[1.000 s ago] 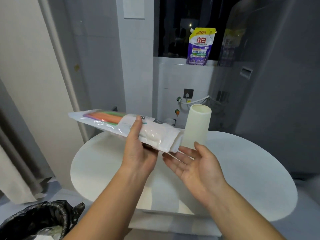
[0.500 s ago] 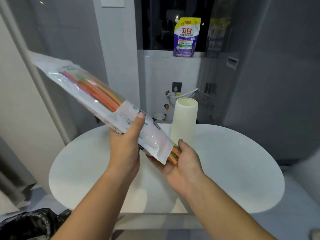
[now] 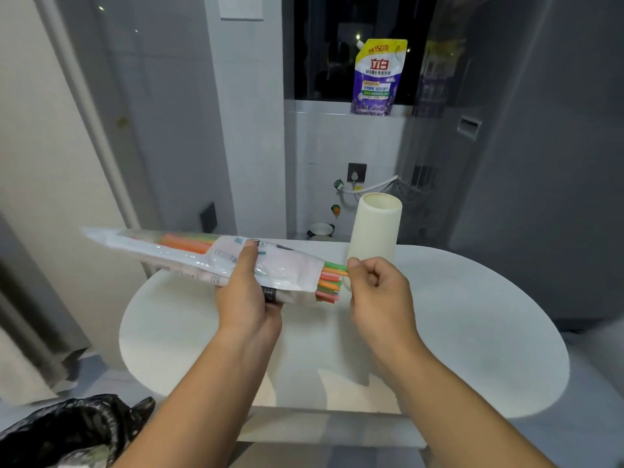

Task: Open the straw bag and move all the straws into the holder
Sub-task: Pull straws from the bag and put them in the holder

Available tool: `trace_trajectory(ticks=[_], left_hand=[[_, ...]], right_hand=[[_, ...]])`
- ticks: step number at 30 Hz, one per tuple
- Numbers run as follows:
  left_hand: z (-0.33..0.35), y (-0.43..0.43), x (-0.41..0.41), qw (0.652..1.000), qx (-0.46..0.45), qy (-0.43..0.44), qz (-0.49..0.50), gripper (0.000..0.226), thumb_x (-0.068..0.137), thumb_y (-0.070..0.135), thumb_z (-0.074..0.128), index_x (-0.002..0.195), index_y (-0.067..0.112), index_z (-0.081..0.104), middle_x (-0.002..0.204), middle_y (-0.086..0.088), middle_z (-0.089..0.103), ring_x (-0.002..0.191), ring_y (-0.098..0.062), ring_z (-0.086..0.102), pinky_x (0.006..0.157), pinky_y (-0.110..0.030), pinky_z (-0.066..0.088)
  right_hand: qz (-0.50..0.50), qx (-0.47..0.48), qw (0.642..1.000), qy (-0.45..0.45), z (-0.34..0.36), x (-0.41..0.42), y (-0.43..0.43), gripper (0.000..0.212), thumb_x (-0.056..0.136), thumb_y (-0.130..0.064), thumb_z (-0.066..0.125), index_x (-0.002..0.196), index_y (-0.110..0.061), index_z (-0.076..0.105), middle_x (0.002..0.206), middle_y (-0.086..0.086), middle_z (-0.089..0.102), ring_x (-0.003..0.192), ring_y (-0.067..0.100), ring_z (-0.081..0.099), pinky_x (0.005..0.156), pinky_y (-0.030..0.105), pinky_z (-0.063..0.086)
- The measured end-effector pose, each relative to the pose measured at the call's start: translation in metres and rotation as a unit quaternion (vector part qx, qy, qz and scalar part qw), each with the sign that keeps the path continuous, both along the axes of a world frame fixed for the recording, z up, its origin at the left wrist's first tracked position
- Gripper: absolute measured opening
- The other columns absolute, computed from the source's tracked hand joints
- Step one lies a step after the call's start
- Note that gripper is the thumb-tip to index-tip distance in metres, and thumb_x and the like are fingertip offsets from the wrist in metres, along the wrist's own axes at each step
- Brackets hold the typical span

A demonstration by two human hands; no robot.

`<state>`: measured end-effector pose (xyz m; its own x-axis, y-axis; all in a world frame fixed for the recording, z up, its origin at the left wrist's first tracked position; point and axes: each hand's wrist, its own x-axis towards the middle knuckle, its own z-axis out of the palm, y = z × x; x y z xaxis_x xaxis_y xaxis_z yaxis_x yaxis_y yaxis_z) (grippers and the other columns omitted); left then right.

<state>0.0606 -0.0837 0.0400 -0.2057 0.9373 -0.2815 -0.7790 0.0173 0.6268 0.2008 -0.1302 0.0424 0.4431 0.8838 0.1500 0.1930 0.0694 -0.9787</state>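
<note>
From the head camera, much of the straw bag (image 3: 216, 258) is hard to read: its print is too blurred to make out, and the white label panel hides the middle of the straws (image 3: 329, 282), so only their orange and green lengths show through the clear far end and their coloured tips stick out of the open end on the right. How many straws there are cannot be told. The left hand (image 3: 248, 298) is wrapped around the bag near its open end, thumb on top, fingers hidden beneath, holding it nearly level above the worktop (image 3: 472, 332). The right hand (image 3: 378, 292) is curled closed, thumb and forefinger pinched on the tip of an orange straw at the bag's mouth; its other fingers are folded into the palm.

Just behind the right hand the cream holder (image 3: 374, 231) stands upright on the worktop, its base covered by that hand and the straw tips; its inside cannot be seen. On the window ledge behind stands a purple and yellow pouch (image 3: 374, 79). A black bin bag (image 3: 74, 430) is cut off at the lower left corner.
</note>
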Motion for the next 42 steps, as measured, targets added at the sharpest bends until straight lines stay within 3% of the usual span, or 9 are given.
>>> trace_trajectory(ticks=[4, 7, 10, 16, 22, 27, 34, 38, 42], left_hand=[[0.0, 0.0, -0.003, 1.0, 0.004, -0.021, 0.005, 0.048, 0.094, 0.025, 0.077, 0.14, 0.025, 0.062, 0.128, -0.001, 0.077, 0.11, -0.02, 0.077, 0.097, -0.049, 0.061], [0.001, -0.004, 0.003, 1.0, 0.018, -0.005, -0.013, 0.05, 0.095, 0.027, 0.076, 0.143, 0.023, 0.06, 0.13, -0.005, 0.076, 0.112, -0.023, 0.077, 0.1, -0.053, 0.06], [0.002, -0.008, 0.008, 1.0, 0.019, 0.006, -0.024, 0.049, 0.097, 0.026, 0.074, 0.143, 0.021, 0.06, 0.13, -0.006, 0.076, 0.113, -0.024, 0.076, 0.1, -0.054, 0.06], [0.007, -0.008, -0.001, 1.0, 0.019, -0.009, -0.006, 0.042, 0.097, 0.024, 0.075, 0.136, 0.026, 0.062, 0.127, -0.002, 0.078, 0.108, -0.02, 0.078, 0.098, -0.051, 0.061], [0.002, -0.009, 0.004, 1.0, 0.014, -0.004, -0.019, 0.047, 0.096, 0.025, 0.075, 0.141, 0.023, 0.06, 0.13, -0.005, 0.077, 0.112, -0.023, 0.077, 0.099, -0.053, 0.06], [-0.001, -0.003, -0.004, 0.999, -0.001, -0.035, -0.02, 0.031, 0.096, 0.021, 0.075, 0.125, 0.023, 0.064, 0.126, -0.004, 0.078, 0.111, -0.023, 0.077, 0.102, -0.054, 0.059], [-0.006, 0.0, -0.004, 0.999, 0.001, -0.029, -0.027, 0.047, 0.096, 0.022, 0.076, 0.141, 0.019, 0.062, 0.129, -0.006, 0.077, 0.113, -0.024, 0.077, 0.1, -0.053, 0.059], [-0.008, 0.003, -0.008, 0.999, -0.002, -0.03, -0.022, 0.048, 0.095, 0.021, 0.076, 0.14, 0.019, 0.061, 0.13, -0.006, 0.076, 0.111, -0.024, 0.077, 0.1, -0.054, 0.06], [-0.007, 0.005, -0.011, 0.999, 0.001, -0.038, -0.016, 0.047, 0.096, 0.02, 0.075, 0.14, 0.017, 0.061, 0.129, -0.007, 0.076, 0.111, -0.023, 0.077, 0.1, -0.054, 0.06]], right_hand=[[0.027, -0.015, 0.996, 0.086, 0.004, 0.006, 0.0, 0.033, 0.096, -0.042, 0.057, 0.091, -0.009, 0.058, 0.062, -0.001, 0.053, 0.051, 0.015, 0.045, 0.052, 0.032, 0.038], [0.063, -0.039, 0.997, 0.035, 0.003, 0.004, -0.001, 0.032, 0.091, -0.052, 0.06, 0.091, -0.02, 0.064, 0.066, -0.007, 0.062, 0.056, 0.01, 0.052, 0.057, 0.029, 0.039], [0.074, -0.026, 0.997, 0.01, 0.004, 0.006, 0.0, 0.028, 0.094, -0.04, 0.063, 0.079, -0.018, 0.069, 0.054, -0.014, 0.06, 0.045, 0.001, 0.049, 0.053, 0.021, 0.036], [0.047, -0.02, 0.998, 0.038, 0.01, 0.02, -0.003, 0.029, 0.097, -0.035, 0.06, 0.086, -0.009, 0.066, 0.057, 0.002, 0.054, 0.049, 0.014, 0.045, 0.052, 0.032, 0.039], [0.088, 0.002, 0.996, -0.009, 0.006, 0.021, -0.003, 0.02, 0.093, -0.038, 0.066, 0.083, -0.021, 0.069, 0.065, -0.008, 0.063, 0.051, 0.007, 0.051, 0.052, 0.023, 0.038], [0.061, 0.027, 0.995, -0.079, 0.007, 0.03, -0.003, 0.022, 0.094, -0.037, 0.065, 0.08, -0.021, 0.068, 0.072, -0.008, 0.066, 0.063, 0.008, 0.057, 0.06, 0.027, 0.045], [0.094, 0.056, 0.989, -0.102, 0.01, 0.035, -0.005, 0.005, 0.089, -0.032, 0.071, 0.086, -0.029, 0.072, 0.078, -0.011, 0.07, 0.073, 0.006, 0.063, 0.063, 0.02, 0.05], [0.106, 0.048, 0.988, -0.105, 0.013, 0.039, -0.005, 0.012, 0.091, -0.026, 0.07, 0.08, -0.021, 0.071, 0.062, -0.018, 0.063, 0.056, 0.002, 0.055, 0.056, 0.019, 0.043], [0.096, 0.065, 0.991, -0.065, 0.017, 0.049, -0.007, 0.012, 0.091, -0.018, 0.069, 0.082, -0.011, 0.07, 0.055, -0.012, 0.058, 0.048, 0.009, 0.051, 0.049, 0.024, 0.045]])
